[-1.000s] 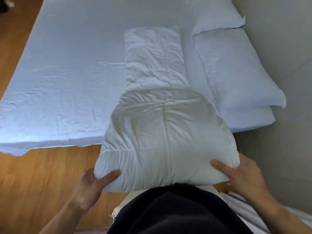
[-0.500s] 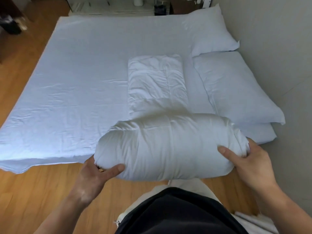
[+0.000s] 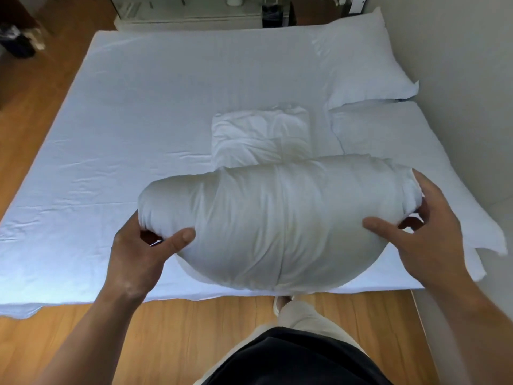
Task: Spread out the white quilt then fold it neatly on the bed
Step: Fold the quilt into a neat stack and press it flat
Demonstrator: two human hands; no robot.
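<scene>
beside two pillows (image 3: 361, 59) (image 3: 388, 140) on the bed (image 3: 138, 120), both hands (image 3: 136, 254) (image 3: 433, 232) grip the rolled quilt (image 3: 277, 218)

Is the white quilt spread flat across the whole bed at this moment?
No, the quilt is a narrow folded strip, its near end bunched between the left hand and right hand.

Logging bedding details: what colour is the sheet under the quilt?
The sheet is plain pale blue, unlike the white quilt; head view.
</scene>
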